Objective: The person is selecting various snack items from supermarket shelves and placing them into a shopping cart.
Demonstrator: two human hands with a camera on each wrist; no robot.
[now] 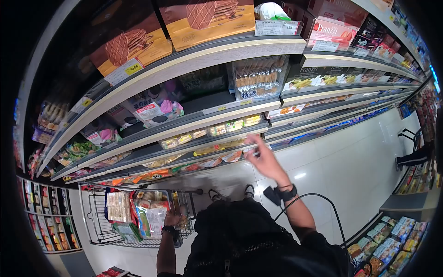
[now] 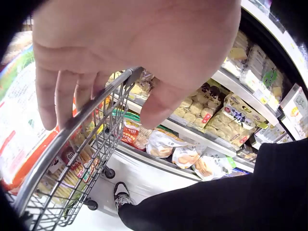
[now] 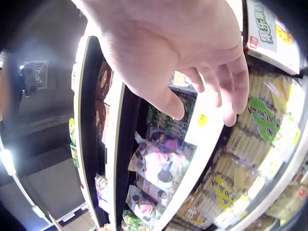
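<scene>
My left hand (image 1: 172, 219) is at the near end of a wire shopping cart (image 2: 103, 96). In the left wrist view the fingers hook loosely over the cart's grey rim, with the thumb on the outer side. Inside the cart lie a red-and-white printed bag (image 1: 152, 220), a clear pack of pale food (image 1: 118, 206) and a green pack (image 1: 127, 231). My right hand (image 1: 262, 159) reaches out before the shelves and holds nothing, its fingers relaxed. Near it in the right wrist view are packs of pale stick biscuits (image 3: 240, 144) and bags with pink prints (image 3: 161, 166).
Tiered shelves (image 1: 240, 55) curve across the front, carrying brown wafer boxes (image 1: 207, 21), Franzzi boxes (image 1: 330, 33) and a clear biscuit tub (image 1: 259, 76). Bagged bread (image 2: 185, 157) fills the bottom shelf. At the far right stands another person's leg (image 1: 413, 158); a low display (image 1: 392, 247) is nearer.
</scene>
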